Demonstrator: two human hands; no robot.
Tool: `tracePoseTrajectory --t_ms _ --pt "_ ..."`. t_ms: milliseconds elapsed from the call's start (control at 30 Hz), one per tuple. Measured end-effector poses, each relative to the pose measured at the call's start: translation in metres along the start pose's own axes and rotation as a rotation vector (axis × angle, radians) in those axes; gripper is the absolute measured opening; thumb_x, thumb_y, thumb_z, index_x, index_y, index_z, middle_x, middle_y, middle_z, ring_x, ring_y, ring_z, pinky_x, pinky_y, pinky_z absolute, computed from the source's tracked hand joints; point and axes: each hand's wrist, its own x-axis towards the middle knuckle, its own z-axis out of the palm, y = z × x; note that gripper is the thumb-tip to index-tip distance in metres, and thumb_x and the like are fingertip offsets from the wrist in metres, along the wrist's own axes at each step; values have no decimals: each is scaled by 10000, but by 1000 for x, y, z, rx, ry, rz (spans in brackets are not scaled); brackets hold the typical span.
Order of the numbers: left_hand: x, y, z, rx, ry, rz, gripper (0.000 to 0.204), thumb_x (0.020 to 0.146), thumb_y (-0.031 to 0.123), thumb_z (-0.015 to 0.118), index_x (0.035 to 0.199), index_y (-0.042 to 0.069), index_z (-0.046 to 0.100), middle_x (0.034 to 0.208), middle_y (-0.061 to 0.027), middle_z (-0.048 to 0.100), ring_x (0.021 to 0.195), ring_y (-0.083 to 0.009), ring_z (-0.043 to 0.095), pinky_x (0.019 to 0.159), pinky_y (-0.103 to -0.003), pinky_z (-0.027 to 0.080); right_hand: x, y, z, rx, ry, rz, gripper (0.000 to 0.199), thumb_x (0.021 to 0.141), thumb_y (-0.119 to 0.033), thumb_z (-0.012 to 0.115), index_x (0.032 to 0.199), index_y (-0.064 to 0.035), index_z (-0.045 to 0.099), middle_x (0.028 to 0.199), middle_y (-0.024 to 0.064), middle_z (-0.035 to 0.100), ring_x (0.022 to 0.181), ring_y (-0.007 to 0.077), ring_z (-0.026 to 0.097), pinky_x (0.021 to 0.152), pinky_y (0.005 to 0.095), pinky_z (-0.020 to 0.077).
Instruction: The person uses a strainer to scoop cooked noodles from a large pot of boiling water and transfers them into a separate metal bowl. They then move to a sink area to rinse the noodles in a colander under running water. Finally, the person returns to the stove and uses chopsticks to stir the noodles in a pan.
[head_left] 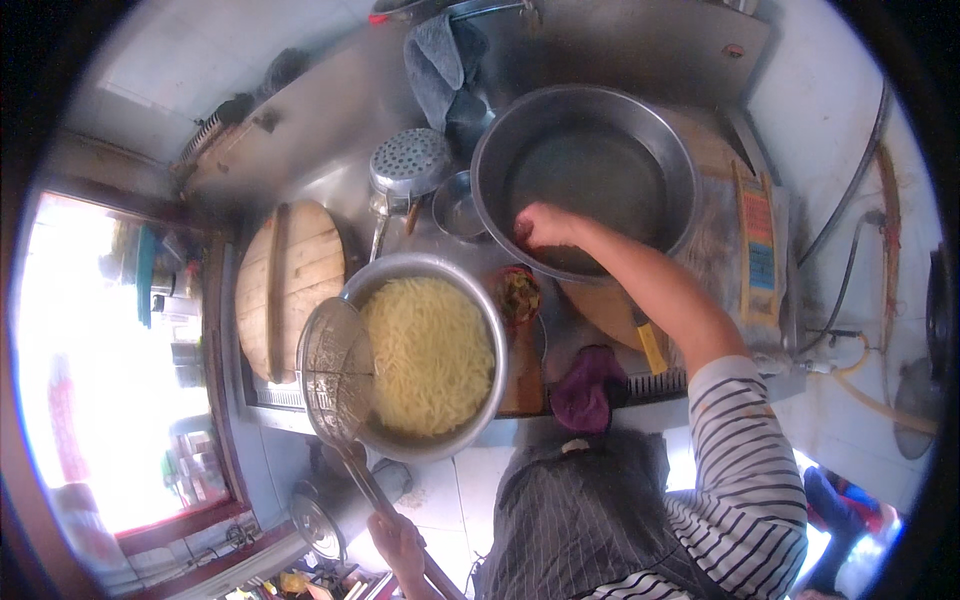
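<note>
My left hand (397, 545) is wrapped round the long handle of a wire-mesh skimmer (335, 370). The skimmer's round head overlaps the left rim of a metal pot (497, 330), which is full of pale yellow noodles (430, 355). At the back right stands a wide, deep metal basin (683, 215) with a dull grey inside. My right hand (548, 228) reaches across to the near left side of this basin, just inside its rim. Its fingers are curled closed, and whatever they may grip is hidden.
A round wooden lid (312, 285) is left of the pot. Behind the pot are a perforated ladle (410, 160) and a small metal bowl (458, 208). A cup of reddish food (518, 297), a purple cloth (588, 388) and a yellow-handled tool (650, 345) lie between pot and basin.
</note>
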Motion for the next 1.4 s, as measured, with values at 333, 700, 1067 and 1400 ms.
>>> tracePoseTrajectory --t_ms 333,700,1067,1400 --pt "-1 -2 2 25 48 30 349 731 -13 508 1045 65 378 676 -22 439 464 -85 436 363 -214 387 11 -10 3 55 91 98 178 609 -19 655 786 -25 655 734 94 648 664 182 608 582 324 482" --pt "7 -17 -9 -36 62 52 356 736 -25 519 1054 64 386 681 -22 453 463 -83 443 374 -216 398 3 -116 19 113 41 -325 155 754 -54 639 884 30 637 769 107 658 661 149 629 610 270 507" --pt "11 -30 -11 -48 -10 116 467 764 42 563 1174 69 341 725 -21 450 502 -85 456 388 -212 405 -22 36 -136 225 681 117 172 792 -84 598 944 -15 639 874 114 658 697 203 645 622 310 531" --pt "19 -88 -49 316 21 175 529 815 197 607 1208 -3 315 678 -16 480 505 -82 445 403 -211 363 -22 77 -125 -689 516 536 389 731 -134 558 1115 -83 588 1138 188 553 1054 336 537 898 416 442"
